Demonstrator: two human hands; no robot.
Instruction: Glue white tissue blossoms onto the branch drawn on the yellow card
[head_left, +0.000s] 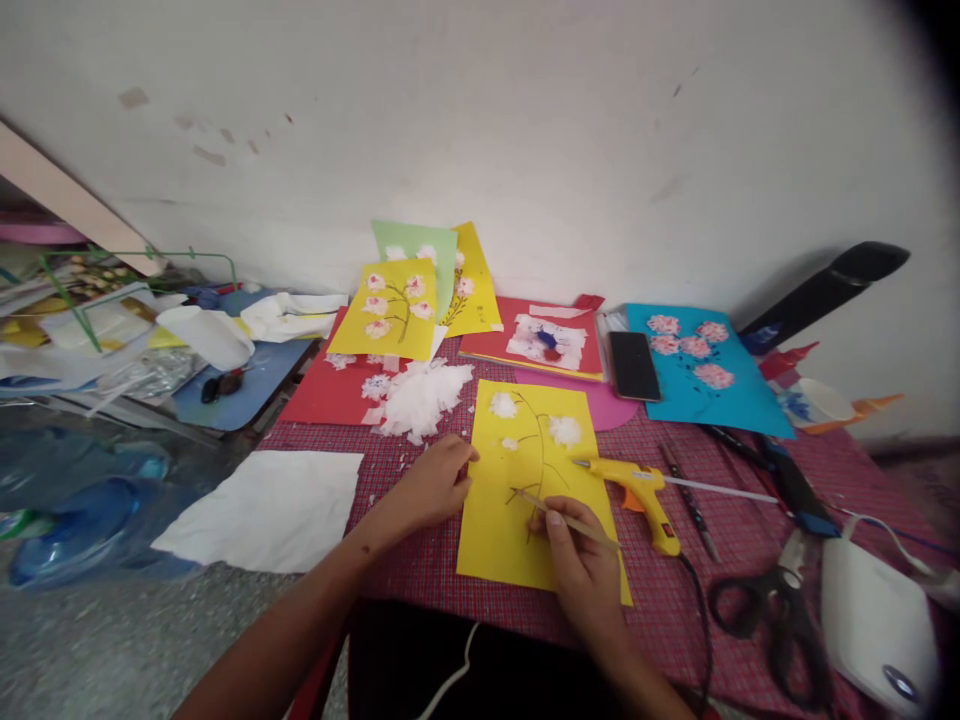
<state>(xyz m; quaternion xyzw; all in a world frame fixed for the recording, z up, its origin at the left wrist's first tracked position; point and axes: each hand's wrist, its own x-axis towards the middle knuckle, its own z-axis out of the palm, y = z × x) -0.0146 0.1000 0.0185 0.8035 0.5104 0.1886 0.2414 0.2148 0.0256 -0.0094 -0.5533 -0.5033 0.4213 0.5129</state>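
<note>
A yellow sheet of paper [491, 540] lies in front of me, with a dark curved branch drawn on it and several fluffy white blossoms [565, 431] stuck along it. In my right hand [589, 565] is a thin wooden-handled paintbrush [574, 522], pinched between thumb and fingers. Its dark tip meets a small side twig left of the main stem. My left hand [446, 478] rests at the sheet's left edge, fingers curled in; whether anything is between them is hidden. A heap of torn white tissue [426, 398] lies beyond that hand.
A yellow glue gun [637, 490] touches the sheet's right side, its cord running toward me. Further right are a pen [690, 505], black-handled scissors [776, 610] and a white box [877, 615]. Finished flower pictures [390, 310], a phone [634, 366] and a blue card [750, 390] line the back.
</note>
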